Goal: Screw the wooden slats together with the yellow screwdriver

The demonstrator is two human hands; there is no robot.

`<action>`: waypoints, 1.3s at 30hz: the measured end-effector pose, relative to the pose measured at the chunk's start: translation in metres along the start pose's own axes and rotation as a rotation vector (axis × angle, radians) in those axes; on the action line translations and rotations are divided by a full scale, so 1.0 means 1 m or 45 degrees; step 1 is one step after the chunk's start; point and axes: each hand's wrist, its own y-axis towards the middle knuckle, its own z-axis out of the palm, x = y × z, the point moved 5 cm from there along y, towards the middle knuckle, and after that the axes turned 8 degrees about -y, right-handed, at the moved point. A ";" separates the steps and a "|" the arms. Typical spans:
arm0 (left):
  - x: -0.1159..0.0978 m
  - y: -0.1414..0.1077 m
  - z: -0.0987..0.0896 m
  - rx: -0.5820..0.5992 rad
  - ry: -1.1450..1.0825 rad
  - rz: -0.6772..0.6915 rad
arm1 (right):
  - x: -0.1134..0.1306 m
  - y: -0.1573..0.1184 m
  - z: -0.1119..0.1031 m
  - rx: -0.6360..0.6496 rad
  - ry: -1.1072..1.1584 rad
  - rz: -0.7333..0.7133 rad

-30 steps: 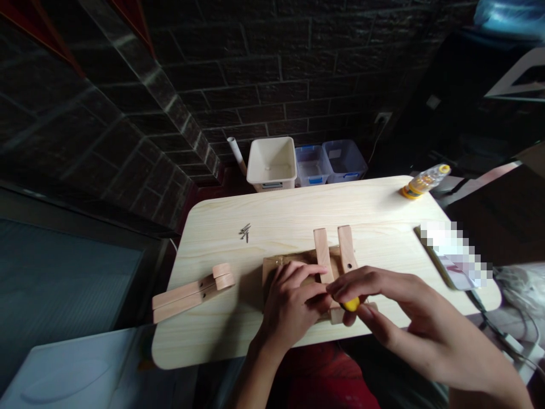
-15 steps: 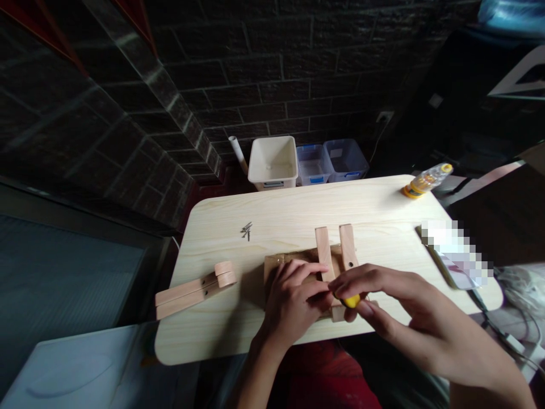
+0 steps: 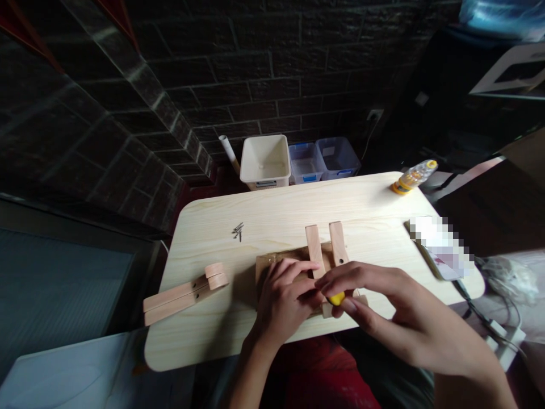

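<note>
My right hand pinches yellow handle; left hand, grip unclear to me, touches strip, long axis toward 12 o'clock.

Seemingly a room in a home: a dark brick wall is rising behind a light desk, a cream bin is standing between, and a wall socket is feeding a cord.

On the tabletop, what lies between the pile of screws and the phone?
From the screws, one wooden bar, then a second wooden bar with a dark hole, in the head view.
</note>
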 end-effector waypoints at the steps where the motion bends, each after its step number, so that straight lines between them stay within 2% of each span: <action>1: 0.000 0.000 0.000 -0.002 0.002 0.003 | 0.001 0.000 0.000 -0.001 0.003 -0.004; 10: 0.000 0.000 0.000 -0.004 0.023 0.020 | -0.001 -0.002 0.000 -0.015 0.022 0.006; 14: 0.000 -0.001 0.000 -0.001 0.006 0.019 | -0.005 -0.002 0.001 0.027 0.019 0.014; 23: -0.001 -0.001 -0.002 0.008 -0.018 0.007 | 0.002 0.001 0.000 0.037 -0.028 -0.112; 31: -0.001 -0.001 -0.001 -0.008 -0.004 0.009 | 0.000 -0.003 -0.002 0.000 -0.094 -0.004; 39: -0.003 0.000 -0.003 -0.015 -0.026 0.031 | 0.002 0.001 0.000 -0.013 -0.103 -0.044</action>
